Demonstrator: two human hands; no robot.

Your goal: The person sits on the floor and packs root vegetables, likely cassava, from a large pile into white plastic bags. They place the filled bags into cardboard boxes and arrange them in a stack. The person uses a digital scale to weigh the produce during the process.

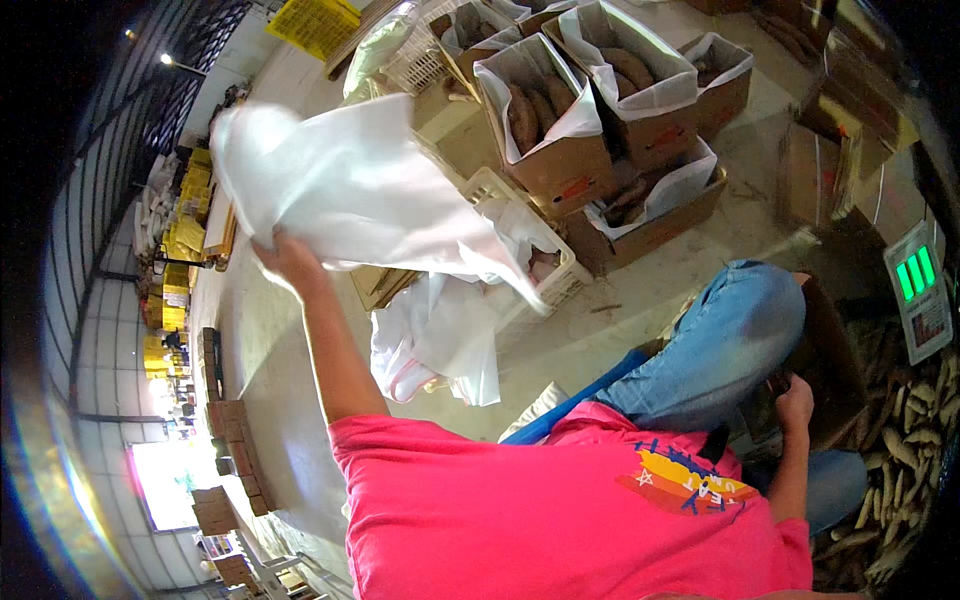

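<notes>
My left hand [291,259] is raised out to the left and grips a white plastic bag [360,180], which billows and blurs above the floor. My right hand [795,405] is low by my knee, fingers curled, beside an open cardboard box [829,360] in front of me. A small dark thing shows at its fingers, too unclear to name. Ahead, a cream plastic crate [574,281] holds more white bags. Loose white liner bags [442,337] hang over its near side, towards the floor.
Cardboard boxes [562,176] with white liners, holding thick brown roots [529,112], stand stacked ahead. Pale slender roots [904,450] lie heaped at right, below a display panel [921,289] with green digits. A blue bar [600,382] runs beside my leg. Yellow crates [315,26] stand farther off.
</notes>
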